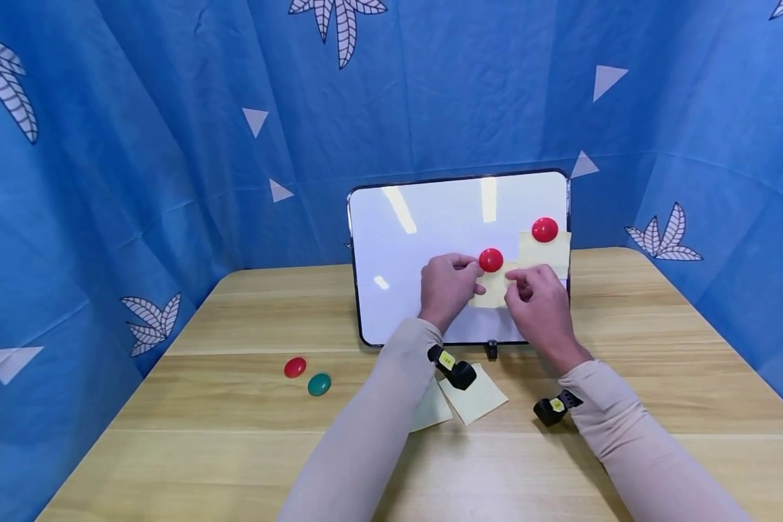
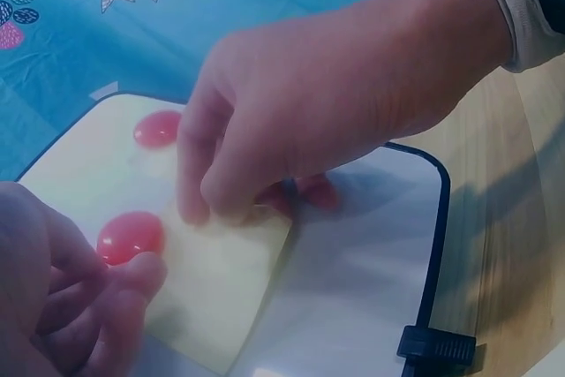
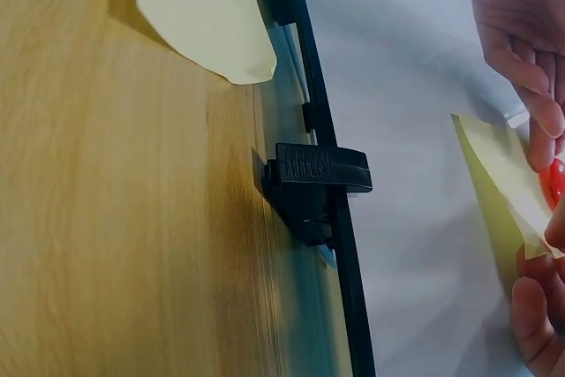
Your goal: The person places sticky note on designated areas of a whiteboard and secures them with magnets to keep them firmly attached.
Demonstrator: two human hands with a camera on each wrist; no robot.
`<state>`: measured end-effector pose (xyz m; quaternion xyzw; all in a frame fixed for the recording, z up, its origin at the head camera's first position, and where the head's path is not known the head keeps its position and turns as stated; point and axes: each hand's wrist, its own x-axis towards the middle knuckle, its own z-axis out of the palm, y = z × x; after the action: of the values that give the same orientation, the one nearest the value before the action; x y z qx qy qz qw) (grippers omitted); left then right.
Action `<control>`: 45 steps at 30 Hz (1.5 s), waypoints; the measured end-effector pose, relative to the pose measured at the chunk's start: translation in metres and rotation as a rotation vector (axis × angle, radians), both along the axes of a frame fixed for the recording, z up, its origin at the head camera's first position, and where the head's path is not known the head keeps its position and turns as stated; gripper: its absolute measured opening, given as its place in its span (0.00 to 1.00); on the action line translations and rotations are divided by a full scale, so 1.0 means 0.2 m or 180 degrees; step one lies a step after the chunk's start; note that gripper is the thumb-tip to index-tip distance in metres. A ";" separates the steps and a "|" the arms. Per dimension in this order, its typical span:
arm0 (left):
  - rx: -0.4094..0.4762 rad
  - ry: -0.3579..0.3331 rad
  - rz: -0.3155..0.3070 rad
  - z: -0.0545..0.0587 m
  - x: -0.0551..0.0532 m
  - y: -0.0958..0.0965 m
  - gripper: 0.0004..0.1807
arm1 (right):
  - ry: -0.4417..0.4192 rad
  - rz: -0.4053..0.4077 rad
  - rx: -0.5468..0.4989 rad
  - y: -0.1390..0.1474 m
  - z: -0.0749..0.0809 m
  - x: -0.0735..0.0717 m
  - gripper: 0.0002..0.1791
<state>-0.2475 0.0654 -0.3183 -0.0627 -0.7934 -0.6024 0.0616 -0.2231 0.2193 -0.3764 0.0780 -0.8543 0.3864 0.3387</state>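
Note:
A pale yellow paper note (image 1: 492, 291) lies against the whiteboard (image 1: 398, 254), a round red magnet (image 1: 491, 260) at its top. My left hand (image 1: 448, 284) is at the magnet's left side, its thumb and finger at the magnet's lower edge in the left wrist view. My right hand (image 1: 540, 304) pinches the note's right edge between thumb and finger. In the right wrist view that yellow note (image 3: 499, 161) stands partly away from the board. A second red magnet (image 1: 544, 230) sits over another yellow note (image 1: 543, 252) at the board's upper right.
Two loose notes lie before the board, one yellow note (image 1: 475, 397) partly behind my left wrist. A red magnet (image 1: 295, 367) and a green magnet (image 1: 319, 384) rest on the wooden table (image 1: 235, 406) at left. A black clip foot (image 3: 318, 169) supports the board's lower edge.

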 end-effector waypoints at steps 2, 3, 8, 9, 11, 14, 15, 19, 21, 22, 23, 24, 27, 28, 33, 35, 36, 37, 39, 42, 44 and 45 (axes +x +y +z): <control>0.0033 -0.0023 -0.0017 0.00 0.00 0.00 0.10 | 0.0000 0.0000 -0.0002 0.00 0.00 0.00 0.11; 0.0042 -0.0031 -0.0022 0.00 0.00 0.00 0.10 | 0.0005 -0.0001 -0.0001 0.00 0.00 0.00 0.11; 0.0084 -0.0057 -0.0056 0.00 0.01 0.00 0.10 | 0.0008 0.0010 -0.0008 0.00 0.00 0.00 0.11; 0.0104 -0.0073 -0.0063 0.00 0.01 0.00 0.10 | 0.0004 0.0014 -0.0013 0.00 0.00 0.00 0.11; 0.0170 -0.0132 -0.0082 0.00 0.01 -0.01 0.10 | 0.0000 0.0021 -0.0014 0.00 0.00 0.00 0.11; 0.0320 -0.0243 -0.0116 0.00 0.02 -0.01 0.11 | 0.0015 0.0021 -0.0016 0.00 -0.01 0.00 0.10; 0.0373 -0.0278 -0.0131 0.00 0.02 -0.01 0.12 | 0.0028 0.0017 -0.0013 0.00 -0.01 0.00 0.10; 0.0534 -0.0341 -0.0219 0.01 0.03 -0.01 0.14 | 0.0061 0.0005 -0.0001 0.00 0.00 0.00 0.10; 0.0608 -0.0362 -0.0266 0.01 0.03 -0.02 0.14 | 0.0066 0.0007 0.0007 0.01 0.00 0.00 0.10; 0.0644 -0.0374 -0.0284 0.01 0.03 -0.02 0.14 | 0.0065 0.0011 0.0011 0.01 -0.01 0.00 0.11; 0.0678 -0.0393 -0.0297 0.01 0.03 -0.02 0.14 | 0.0064 0.0015 0.0014 0.01 -0.01 0.00 0.11; 0.0709 -0.0407 -0.0305 0.01 0.03 -0.02 0.14 | 0.0067 0.0024 0.0014 0.01 -0.01 0.00 0.11; 0.0774 -0.0439 -0.0334 0.01 0.03 -0.03 0.14 | 0.0076 0.0042 0.0014 0.01 -0.01 0.00 0.10; 0.0777 -0.0444 -0.0343 0.01 0.03 -0.03 0.14 | 0.0082 0.0045 0.0015 0.00 -0.01 0.00 0.10; 0.0723 -0.0421 -0.0388 0.00 0.03 -0.04 0.15 | 0.0091 0.0026 0.0010 0.00 -0.01 -0.01 0.10; 0.0691 -0.0432 -0.0430 -0.01 0.03 -0.05 0.15 | 0.0088 0.0007 0.0005 0.00 -0.01 -0.01 0.10; 0.0667 -0.0449 -0.0461 -0.01 0.03 -0.05 0.15 | 0.0085 -0.0006 0.0000 0.00 -0.01 -0.01 0.09; 0.0643 -0.0474 -0.0488 -0.02 0.03 -0.06 0.14 | 0.0087 -0.0021 -0.0007 0.00 -0.01 0.00 0.09; 0.0558 -0.0537 -0.0547 -0.03 0.02 -0.07 0.14 | 0.0081 -0.0056 -0.0024 0.00 0.00 0.00 0.08; 0.0416 -0.0613 -0.0617 -0.04 0.02 -0.10 0.14 | 0.0068 -0.0111 -0.0035 -0.01 -0.01 0.01 0.08; 0.0346 -0.0638 -0.0657 -0.05 0.02 -0.12 0.14 | 0.0064 -0.0131 -0.0041 -0.01 -0.01 0.02 0.08; 0.0326 -0.0648 -0.0680 -0.06 0.03 -0.13 0.14 | 0.0060 -0.0136 -0.0039 -0.01 -0.01 0.02 0.08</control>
<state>-0.2424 0.0393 -0.3304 -0.0822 -0.7526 -0.6484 -0.0805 -0.2182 0.2172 -0.3785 0.0613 -0.8502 0.3836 0.3554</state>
